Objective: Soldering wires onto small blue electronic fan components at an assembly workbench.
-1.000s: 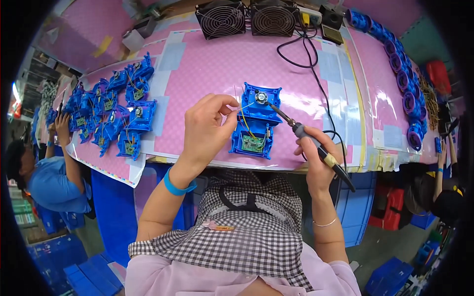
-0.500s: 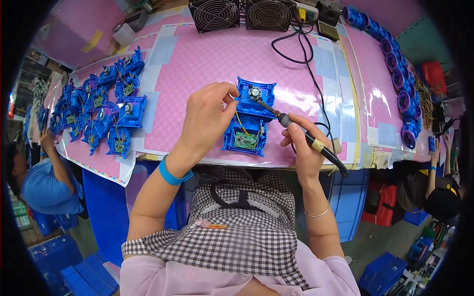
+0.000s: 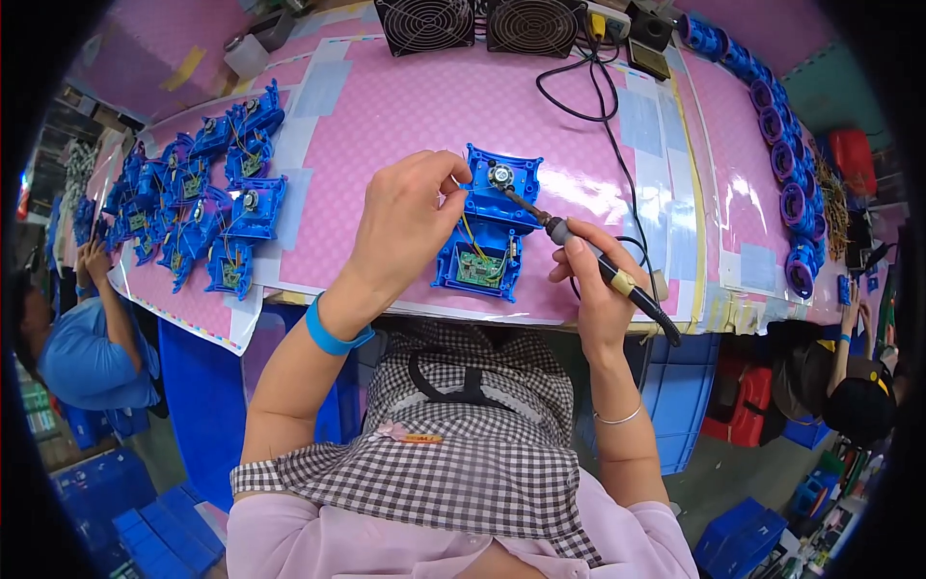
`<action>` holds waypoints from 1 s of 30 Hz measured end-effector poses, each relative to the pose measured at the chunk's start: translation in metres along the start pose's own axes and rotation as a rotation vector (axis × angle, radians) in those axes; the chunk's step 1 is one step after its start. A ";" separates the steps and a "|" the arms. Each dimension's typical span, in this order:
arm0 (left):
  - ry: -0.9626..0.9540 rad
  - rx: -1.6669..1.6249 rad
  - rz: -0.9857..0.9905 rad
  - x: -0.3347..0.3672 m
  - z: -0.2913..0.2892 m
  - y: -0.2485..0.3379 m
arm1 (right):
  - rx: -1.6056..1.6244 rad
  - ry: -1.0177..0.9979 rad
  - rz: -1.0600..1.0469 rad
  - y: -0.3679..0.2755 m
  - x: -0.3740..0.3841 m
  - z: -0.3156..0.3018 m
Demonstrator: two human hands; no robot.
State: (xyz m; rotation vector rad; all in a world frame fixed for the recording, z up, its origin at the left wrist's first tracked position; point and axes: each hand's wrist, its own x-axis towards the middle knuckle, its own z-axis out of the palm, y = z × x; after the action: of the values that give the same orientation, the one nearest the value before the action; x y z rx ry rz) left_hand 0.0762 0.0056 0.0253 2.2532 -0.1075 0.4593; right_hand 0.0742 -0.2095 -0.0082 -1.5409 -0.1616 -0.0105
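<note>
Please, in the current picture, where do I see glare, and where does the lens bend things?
Head view: white glare on the glossy pink table sheet, right of the open blue housing; head view: the bending grows toward the edges, where the co-worker in blue at left appears tipped sideways.

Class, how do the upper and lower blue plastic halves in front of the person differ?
The upper half carries a round speaker-like part; the lower half carries a green circuit board. The upper half lies farther off, the lower half nearer the checked apron. The soldering iron in the right hand points at the upper half, not the lower half. Both are blue and lie on the pink table covering.
</note>
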 end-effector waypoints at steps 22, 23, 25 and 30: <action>0.003 0.059 0.107 -0.002 0.014 -0.001 | -0.111 0.031 -0.074 -0.015 0.001 -0.015; -0.003 0.053 0.114 -0.002 0.016 -0.002 | -0.146 0.029 -0.065 -0.016 0.003 -0.017; -0.011 0.048 0.109 -0.001 0.019 -0.001 | -0.175 0.015 -0.053 -0.019 0.005 -0.019; -0.028 0.056 0.116 0.005 0.030 0.001 | -0.220 -0.025 -0.056 -0.016 0.006 -0.020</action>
State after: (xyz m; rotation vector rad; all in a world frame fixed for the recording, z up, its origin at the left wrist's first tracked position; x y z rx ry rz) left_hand 0.0891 -0.0170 0.0103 2.3171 -0.2433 0.4978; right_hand 0.0808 -0.2298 0.0083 -1.7557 -0.2291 -0.0545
